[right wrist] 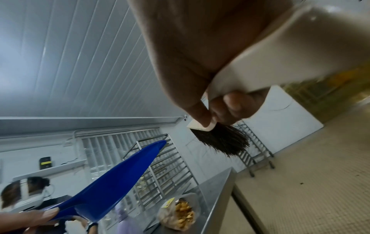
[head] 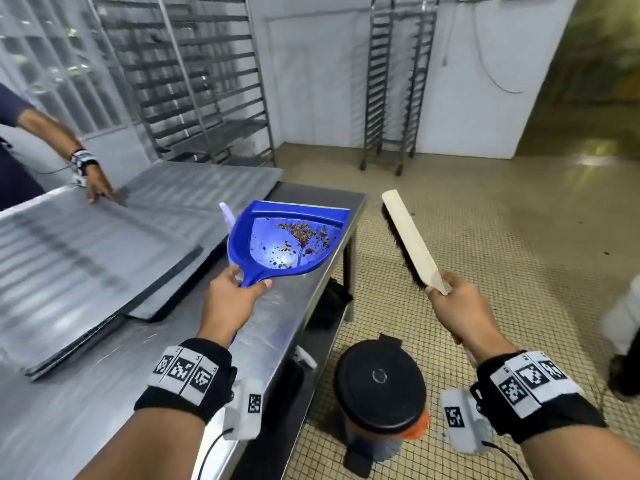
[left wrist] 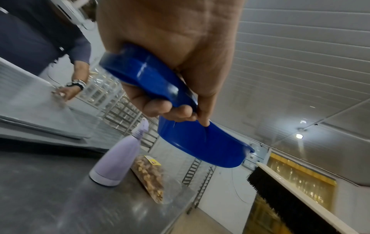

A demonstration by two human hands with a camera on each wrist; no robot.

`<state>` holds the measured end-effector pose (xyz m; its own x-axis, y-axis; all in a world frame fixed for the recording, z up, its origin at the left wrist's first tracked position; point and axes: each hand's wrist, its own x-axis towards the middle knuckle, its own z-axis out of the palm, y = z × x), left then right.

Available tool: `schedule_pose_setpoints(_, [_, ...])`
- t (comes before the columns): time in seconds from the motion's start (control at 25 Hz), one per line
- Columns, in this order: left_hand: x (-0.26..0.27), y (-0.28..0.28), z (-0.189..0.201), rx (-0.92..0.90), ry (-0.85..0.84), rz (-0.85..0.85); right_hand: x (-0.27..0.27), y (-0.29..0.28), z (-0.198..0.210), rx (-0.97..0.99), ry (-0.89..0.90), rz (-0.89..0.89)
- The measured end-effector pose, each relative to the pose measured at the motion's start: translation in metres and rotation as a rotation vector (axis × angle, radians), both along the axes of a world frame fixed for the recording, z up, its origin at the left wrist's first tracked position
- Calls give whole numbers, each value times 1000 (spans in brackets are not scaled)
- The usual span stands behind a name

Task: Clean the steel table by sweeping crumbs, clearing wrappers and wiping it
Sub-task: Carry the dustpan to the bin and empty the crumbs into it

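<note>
Blue dustpan (head: pixel 289 237) in left hand (head: pixel 230 299), one brush (head: pixel 410 242) in right hand (head: pixel 460 306).

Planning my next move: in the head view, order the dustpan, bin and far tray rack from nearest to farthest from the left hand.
From the left hand:
1. Dustpan, held in its grip, above the table.
2. Bin, on the floor to the right, lid closed.
3. Tray rack, against the back wall.

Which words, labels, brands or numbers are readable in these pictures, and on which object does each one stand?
No text can be read.
Snack bag: its yellow label is too blurred to read.
Wristbands: square black-and-white code patterns only, no letters.
Bin lid: a small round emblem, not legible.
Dustpan and brush: no print visible.
</note>
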<state>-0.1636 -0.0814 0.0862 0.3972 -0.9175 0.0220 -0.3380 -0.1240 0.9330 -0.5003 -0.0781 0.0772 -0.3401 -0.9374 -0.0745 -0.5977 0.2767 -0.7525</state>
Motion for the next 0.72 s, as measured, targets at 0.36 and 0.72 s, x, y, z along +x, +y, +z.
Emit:
schedule_pose_setpoints(0.36, [-79, -102, -24, 38, 2, -222, -62, -31, -19, 68, 21, -185])
schedule_pose_setpoints(0.72, [-140, -158, -51, 135, -73, -252, -112, -64, -35, 127, -5, -222])
